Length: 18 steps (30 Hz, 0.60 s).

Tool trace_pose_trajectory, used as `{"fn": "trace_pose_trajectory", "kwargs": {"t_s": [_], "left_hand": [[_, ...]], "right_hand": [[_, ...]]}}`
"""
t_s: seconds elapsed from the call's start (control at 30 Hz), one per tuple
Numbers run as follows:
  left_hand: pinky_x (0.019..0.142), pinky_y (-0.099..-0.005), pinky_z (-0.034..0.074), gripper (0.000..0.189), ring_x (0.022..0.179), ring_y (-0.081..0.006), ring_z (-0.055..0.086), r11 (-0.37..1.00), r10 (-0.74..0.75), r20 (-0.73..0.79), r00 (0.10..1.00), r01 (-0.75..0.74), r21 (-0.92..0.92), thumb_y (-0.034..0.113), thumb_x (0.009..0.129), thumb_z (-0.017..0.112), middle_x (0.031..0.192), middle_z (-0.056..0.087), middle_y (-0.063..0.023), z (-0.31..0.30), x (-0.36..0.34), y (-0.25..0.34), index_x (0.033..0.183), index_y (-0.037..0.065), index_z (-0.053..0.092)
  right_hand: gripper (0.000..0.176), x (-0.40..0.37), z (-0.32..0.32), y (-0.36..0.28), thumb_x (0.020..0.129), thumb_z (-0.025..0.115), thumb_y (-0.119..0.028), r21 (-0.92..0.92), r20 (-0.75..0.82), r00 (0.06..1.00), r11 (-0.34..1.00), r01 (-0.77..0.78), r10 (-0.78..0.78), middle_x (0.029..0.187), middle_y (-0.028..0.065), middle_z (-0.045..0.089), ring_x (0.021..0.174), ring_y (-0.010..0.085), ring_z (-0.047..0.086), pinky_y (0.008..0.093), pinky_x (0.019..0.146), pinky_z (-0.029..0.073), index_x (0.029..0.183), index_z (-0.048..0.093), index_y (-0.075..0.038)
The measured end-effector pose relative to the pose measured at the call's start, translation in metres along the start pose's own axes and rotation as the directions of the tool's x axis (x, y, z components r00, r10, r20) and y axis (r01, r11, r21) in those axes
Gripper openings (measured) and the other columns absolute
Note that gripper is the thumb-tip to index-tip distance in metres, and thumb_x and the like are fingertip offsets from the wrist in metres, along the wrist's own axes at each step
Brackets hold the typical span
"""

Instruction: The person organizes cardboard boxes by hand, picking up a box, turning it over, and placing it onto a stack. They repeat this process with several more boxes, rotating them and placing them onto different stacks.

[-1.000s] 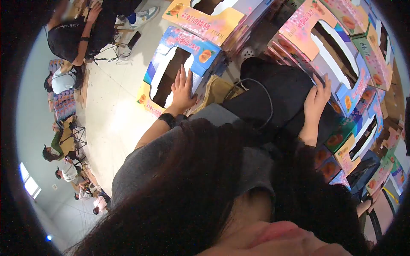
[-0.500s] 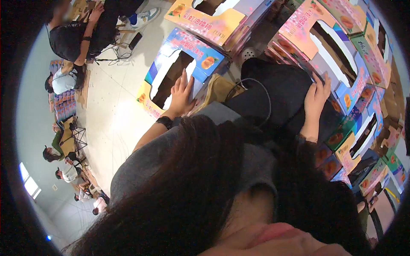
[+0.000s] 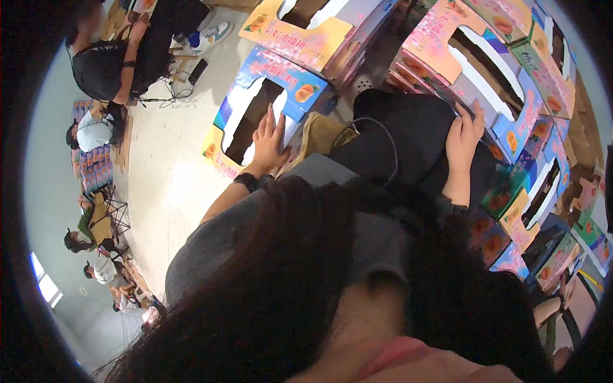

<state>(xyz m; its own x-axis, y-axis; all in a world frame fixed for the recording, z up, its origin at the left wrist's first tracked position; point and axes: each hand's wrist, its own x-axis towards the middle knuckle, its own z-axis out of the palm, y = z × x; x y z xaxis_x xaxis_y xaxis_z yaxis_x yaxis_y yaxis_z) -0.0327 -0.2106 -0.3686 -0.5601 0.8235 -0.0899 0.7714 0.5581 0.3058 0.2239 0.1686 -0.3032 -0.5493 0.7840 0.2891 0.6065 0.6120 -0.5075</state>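
My left hand (image 3: 269, 145) lies flat with its fingers spread on the near edge of a printed peach carton (image 3: 299, 94). The carton is blue and yellow, with a long cut-out window in its top. My right hand (image 3: 465, 139) has its fingers stretched out against the side of a pink and blue carton (image 3: 477, 96), next to my dark-clothed lap (image 3: 402, 131). That carton tops a stack and has the same kind of opening. Neither hand grips anything.
Another orange-fronted carton (image 3: 300, 39) stands on a stack ahead. More cartons (image 3: 539, 73) are piled at the right. A phone (image 3: 198, 71) and cables lie on the pale floor (image 3: 172, 147). Several people sit along the left, and another person's arm (image 3: 550, 307) shows at lower right.
The view has shifted slightly, so the cartons sit a little further left. My hands stay at the same two cartons. The person's arm at lower right has moved further into view.
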Motion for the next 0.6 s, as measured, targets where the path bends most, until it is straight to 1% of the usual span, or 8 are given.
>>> {"fn": "trace_pose_trajectory", "kwargs": {"t_s": [0.13,0.2,0.23,0.27,0.4,0.43,0.53,0.6], "left_hand": [[0.102,-0.0571,0.025,0.104,0.139,-0.0421,0.016,1.000,-0.005,0.061,0.998,0.003,0.023,0.030,0.061,0.076,0.155,0.004,-0.0216,-0.001,0.001,-0.005,0.148,0.015,0.022],[0.105,-0.0620,0.017,0.111,0.141,-0.0435,0.007,0.989,0.013,0.136,0.991,-0.032,0.142,0.045,0.062,0.077,0.154,-0.001,-0.0228,-0.006,0.004,-0.011,0.150,0.016,0.014],[0.106,-0.0663,0.009,0.115,0.141,-0.0440,-0.001,0.974,-0.081,0.328,0.941,0.004,0.227,0.060,0.066,0.071,0.154,-0.007,-0.0237,-0.020,0.012,-0.007,0.150,0.017,0.007],[0.106,-0.0637,0.016,0.108,0.139,-0.0486,0.004,0.946,-0.142,0.418,0.897,-0.001,0.323,0.063,0.071,0.066,0.153,-0.005,-0.0261,-0.032,0.020,-0.003,0.149,0.012,0.013],[0.102,-0.0434,0.038,0.079,0.125,-0.0432,0.043,0.993,-0.099,0.447,0.889,0.115,-0.008,0.057,0.082,0.059,0.134,0.043,-0.0319,-0.092,0.060,0.017,0.133,-0.002,0.045],[0.095,-0.0396,0.044,0.064,0.115,-0.0343,0.055,0.968,-0.182,0.542,0.821,0.247,-0.049,0.049,0.085,0.060,0.121,0.057,-0.0255,-0.134,0.075,0.066,0.123,-0.002,0.055],[0.087,-0.0334,0.047,0.036,0.098,-0.0266,0.061,0.815,0.295,0.302,0.907,-0.074,-0.575,0.024,0.088,0.063,0.108,0.065,-0.0140,-0.160,0.107,0.119,0.117,0.002,0.060],[0.088,-0.0323,0.046,0.033,0.099,-0.0259,0.059,0.793,0.383,0.129,0.915,-0.254,-0.554,0.018,0.088,0.061,0.111,0.063,-0.0131,-0.166,0.132,0.157,0.117,0.004,0.059]], "right_hand": [[0.031,0.001,-0.003,0.000,0.088,0.049,-0.010,0.029,0.013,1.000,1.000,0.009,-0.010,0.142,0.0208,0.037,0.135,0.0410,0.027,0.0483,0.111,0.020,0.114,0.064,-0.007],[0.029,0.004,-0.022,0.000,0.085,0.056,-0.012,0.085,-0.051,0.999,0.996,-0.013,0.018,0.136,0.0206,0.044,0.131,0.0392,0.035,0.0458,0.110,0.025,0.113,0.064,-0.006],[0.030,0.008,-0.039,-0.001,0.084,0.058,-0.013,0.103,-0.112,0.993,0.994,-0.030,0.042,0.134,0.0206,0.047,0.130,0.0387,0.037,0.0450,0.109,0.027,0.113,0.064,-0.006],[0.030,0.008,-0.055,0.001,0.084,0.060,-0.014,0.120,-0.169,0.983,0.992,-0.048,0.068,0.132,0.0206,0.049,0.128,0.0382,0.040,0.0443,0.108,0.028,0.113,0.064,-0.005],[0.039,0.004,-0.094,0.056,0.087,0.063,-0.023,0.232,-0.411,0.845,0.936,-0.266,0.342,0.117,0.0182,0.059,0.112,0.0293,0.054,0.0387,0.098,0.039,0.117,0.058,0.001],[0.040,-0.001,-0.096,0.068,0.091,0.059,-0.026,0.399,-0.409,0.817,0.885,-0.240,0.406,0.116,0.0177,0.059,0.110,0.0269,0.054,0.0373,0.096,0.039,0.116,0.056,0.005],[0.045,-0.030,-0.081,0.126,0.095,0.051,-0.034,0.473,-0.374,0.728,0.793,-0.383,0.574,0.120,0.0148,0.057,0.114,0.0240,0.052,0.0350,0.098,0.037,0.122,0.054,0.003],[0.067,-0.045,-0.055,0.153,0.094,0.041,-0.053,0.846,-0.083,0.580,0.365,-0.389,0.810,0.132,0.0179,0.050,0.128,0.0267,0.041,0.0429,0.106,0.029,0.133,0.044,0.002]]}}
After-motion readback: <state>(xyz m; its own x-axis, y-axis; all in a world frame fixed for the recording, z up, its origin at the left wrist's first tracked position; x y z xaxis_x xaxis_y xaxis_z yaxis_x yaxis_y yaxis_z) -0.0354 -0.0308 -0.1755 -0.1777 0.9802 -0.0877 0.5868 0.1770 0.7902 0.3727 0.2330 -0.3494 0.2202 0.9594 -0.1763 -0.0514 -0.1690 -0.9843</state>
